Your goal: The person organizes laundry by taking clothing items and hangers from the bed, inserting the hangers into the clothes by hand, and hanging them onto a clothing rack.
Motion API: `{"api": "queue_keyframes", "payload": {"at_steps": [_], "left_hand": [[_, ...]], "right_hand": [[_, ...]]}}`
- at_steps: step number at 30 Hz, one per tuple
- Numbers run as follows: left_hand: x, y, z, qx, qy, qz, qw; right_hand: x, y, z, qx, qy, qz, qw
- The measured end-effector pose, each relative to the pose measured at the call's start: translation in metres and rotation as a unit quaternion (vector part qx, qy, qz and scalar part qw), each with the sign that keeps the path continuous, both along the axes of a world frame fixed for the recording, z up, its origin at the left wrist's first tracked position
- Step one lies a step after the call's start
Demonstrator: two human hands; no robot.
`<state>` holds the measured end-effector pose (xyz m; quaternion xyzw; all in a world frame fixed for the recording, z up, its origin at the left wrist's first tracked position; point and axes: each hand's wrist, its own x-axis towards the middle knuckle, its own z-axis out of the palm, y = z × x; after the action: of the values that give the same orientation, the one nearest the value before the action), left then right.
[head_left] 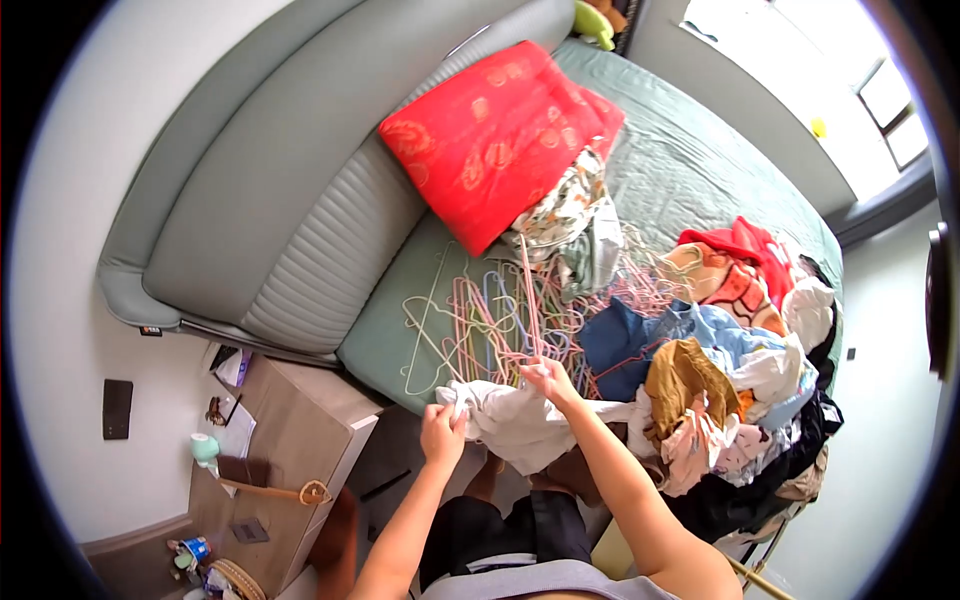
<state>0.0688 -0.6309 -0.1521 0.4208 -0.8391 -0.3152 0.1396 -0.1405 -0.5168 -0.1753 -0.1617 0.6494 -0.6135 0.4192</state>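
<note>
A white garment (pixel 520 428) hangs between my hands at the near edge of the bed. My left hand (pixel 441 433) is closed on its left end. My right hand (pixel 547 380) is closed on its upper part, farther right, beside a pink hanger (pixel 529 290) that stands up from the bed; whether the fingers also hold this hanger I cannot tell. Just beyond my hands lies a tangle of coloured hangers (pixel 490 310). Right of my right arm is a pile of clothes, with a mustard garment (pixel 688 385) and a blue one (pixel 613 345).
A folded red blanket (pixel 490 140) lies by the grey headboard (pixel 250 190) on the green bed (pixel 690 150). At the left stands a wooden nightstand (pixel 290 410) with small items on it. More clothes, some black, hang over the bed's right edge.
</note>
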Motion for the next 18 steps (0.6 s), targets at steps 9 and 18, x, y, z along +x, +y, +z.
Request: {"api": "queue_keyframes", "payload": {"at_steps": [9, 18], "left_hand": [[-0.054, -0.035, -0.024, 0.239, 0.16, -0.022, 0.958], [-0.142, 0.009, 0.041, 0.673, 0.189, -0.018, 0.714]], "right_hand": [[0.002, 0.15, 0.127, 0.055, 0.192, -0.149, 0.968], [0.051, 0.2, 0.214, -0.063, 0.222, -0.28, 0.932]]}}
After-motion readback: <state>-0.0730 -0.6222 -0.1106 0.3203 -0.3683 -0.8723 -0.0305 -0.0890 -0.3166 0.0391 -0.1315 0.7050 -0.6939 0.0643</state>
